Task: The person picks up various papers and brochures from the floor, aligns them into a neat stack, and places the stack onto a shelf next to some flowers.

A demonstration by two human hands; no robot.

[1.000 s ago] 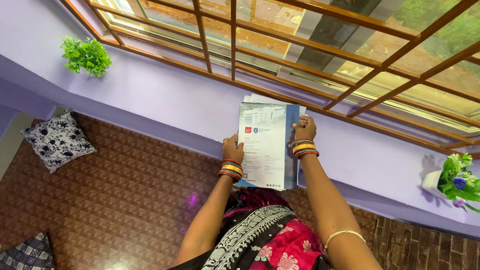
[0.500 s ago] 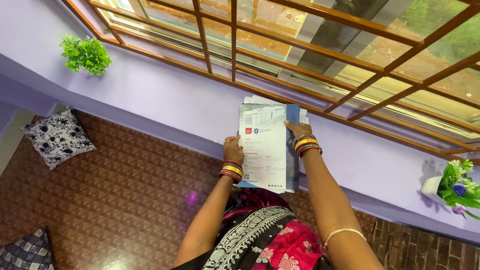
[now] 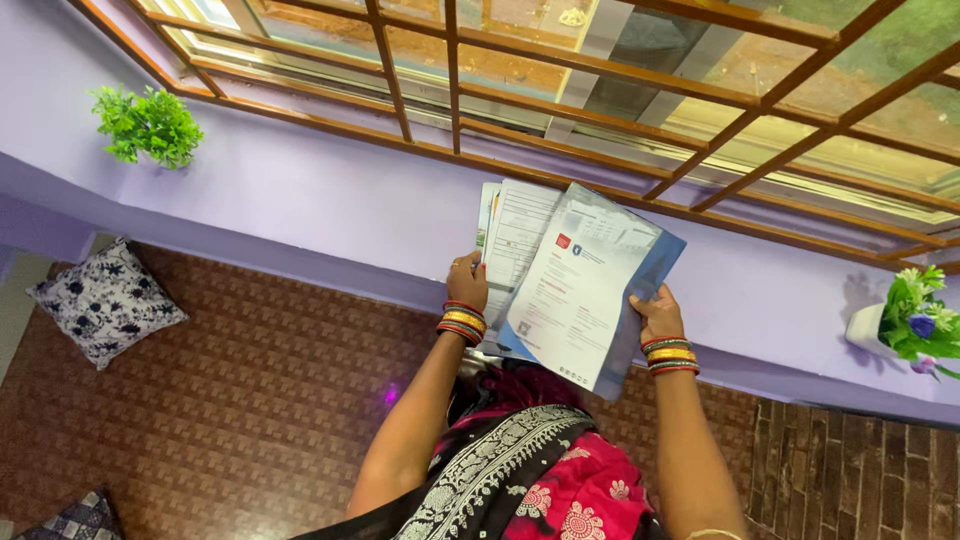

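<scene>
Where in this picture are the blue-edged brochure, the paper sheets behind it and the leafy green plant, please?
Blue-edged brochure (image 3: 580, 290): head view, middle of its printed white face.
Paper sheets (image 3: 515, 235): head view, upper part of the front sheet.
Leafy green plant (image 3: 145, 125): head view, centre of its foliage.

Surroundings: lilac window ledge over patterned floor.
Green plant (image 3: 146, 125) at ledge's left end, flower pot (image 3: 915, 330) at right; floral cushion (image 3: 104, 300) and checked cushion (image 3: 75, 520) on brown floor (image 3: 250, 400); wooden window grille (image 3: 600, 70) above.
</scene>
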